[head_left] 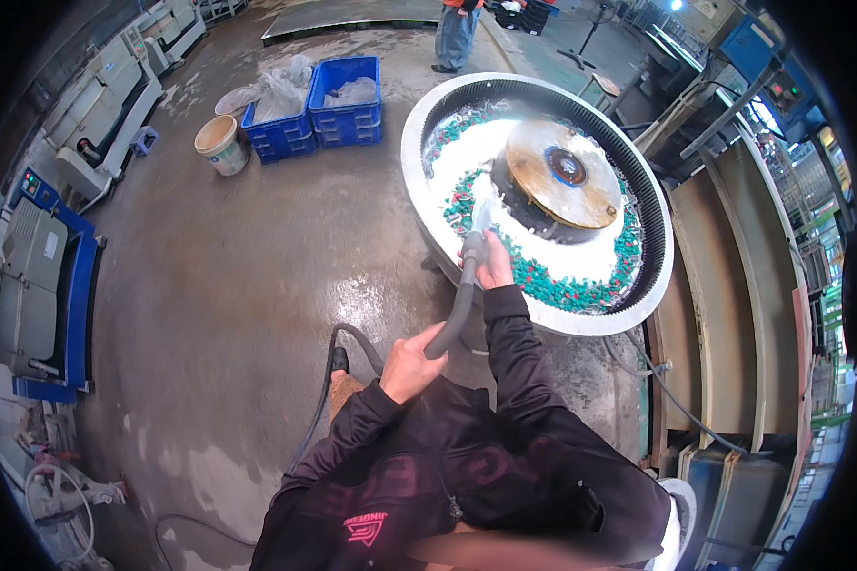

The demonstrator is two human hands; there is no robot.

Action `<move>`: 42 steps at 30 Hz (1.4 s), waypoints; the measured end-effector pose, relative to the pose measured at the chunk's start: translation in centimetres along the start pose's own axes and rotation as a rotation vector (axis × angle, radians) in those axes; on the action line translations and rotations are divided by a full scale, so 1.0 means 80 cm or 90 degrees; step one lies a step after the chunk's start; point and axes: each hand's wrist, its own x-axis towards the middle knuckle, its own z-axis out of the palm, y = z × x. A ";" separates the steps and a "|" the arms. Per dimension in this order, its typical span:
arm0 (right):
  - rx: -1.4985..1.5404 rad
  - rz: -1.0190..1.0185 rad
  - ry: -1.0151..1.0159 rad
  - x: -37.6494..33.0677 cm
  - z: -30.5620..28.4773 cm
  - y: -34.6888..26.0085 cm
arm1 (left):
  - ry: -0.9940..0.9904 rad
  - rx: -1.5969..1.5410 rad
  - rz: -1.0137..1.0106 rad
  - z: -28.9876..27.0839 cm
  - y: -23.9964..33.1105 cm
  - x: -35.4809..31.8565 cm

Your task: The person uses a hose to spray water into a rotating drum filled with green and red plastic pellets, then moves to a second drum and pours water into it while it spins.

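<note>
My left hand (411,366) is wrapped round a thick grey hose (455,322) in front of my body. Farther forward, my right hand (495,265) grips the same hose close to its front end, which points over the near left part of a large round bowl machine (412,171). A pale spray or stream seems to come from the hose end. Inside the bowl, small green and red pieces (567,290) lie in a ring, partly covered by white foam (548,246). A tan, stained round plate (538,171) tops the raised centre.
Two blue crates (346,119) with clear plastic bags stand beyond the wet floor, beside a dirty white bucket (221,146). The hose trails down past my left leg. Grey machines line the left side; metal troughs (724,285) run along the right. Another person (457,36) stands behind the bowl.
</note>
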 end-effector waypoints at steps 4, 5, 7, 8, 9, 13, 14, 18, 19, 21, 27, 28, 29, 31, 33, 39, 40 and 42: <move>-0.249 -0.190 0.275 0.023 0.037 0.028 | -0.003 -0.046 0.046 -0.050 -0.035 0.026; -0.433 -0.343 0.283 0.029 0.047 0.029 | -0.010 -0.047 0.067 -0.067 -0.044 0.033; -0.823 -0.536 0.303 0.032 0.060 0.021 | -0.034 -0.059 0.109 -0.097 -0.057 0.049; -0.815 -0.511 0.268 0.027 0.066 0.023 | -0.068 -0.053 0.051 -0.115 -0.064 0.053; -0.812 -0.559 0.223 0.022 0.074 0.024 | -0.078 -0.079 0.059 -0.132 -0.069 0.059; -0.800 -0.583 0.138 0.012 0.116 0.025 | -0.129 -0.128 0.022 -0.203 -0.082 0.091; -0.785 -0.562 0.130 0.008 0.124 0.027 | -0.145 -0.117 0.009 -0.219 -0.084 0.099; -0.822 -0.522 0.165 -0.001 0.150 0.043 | -0.200 -0.151 -0.003 -0.256 -0.090 0.119; -0.846 -0.512 0.188 -0.001 0.154 0.048 | -0.206 -0.151 0.006 -0.261 -0.090 0.122; -0.831 -0.525 0.217 -0.005 0.158 0.058 | -0.240 -0.163 -0.016 -0.266 -0.090 0.128; -0.726 -0.541 0.350 -0.024 0.161 0.082 | -0.292 -0.189 0.023 -0.267 -0.081 0.126; -0.709 -0.543 0.366 -0.028 0.159 0.085 | -0.288 -0.187 0.049 -0.267 -0.080 0.125; -0.692 -0.538 0.382 -0.031 0.158 0.088 | -0.307 -0.169 0.032 -0.268 -0.080 0.125; -0.690 -0.552 0.395 -0.035 0.153 0.093 | -0.330 -0.109 0.013 -0.269 -0.080 0.125; -0.692 -0.570 0.402 -0.036 0.147 0.095 | -0.330 -0.108 0.044 -0.268 -0.080 0.127; -0.730 -0.539 0.451 -0.041 0.115 0.081 | -0.358 -0.120 0.087 -0.242 -0.066 0.139; -0.749 -0.512 0.447 -0.041 0.111 0.079 | -0.348 -0.109 0.100 -0.236 -0.062 0.140; -0.675 -0.565 0.399 -0.045 0.098 0.071 | -0.307 -0.096 0.107 -0.229 -0.056 0.141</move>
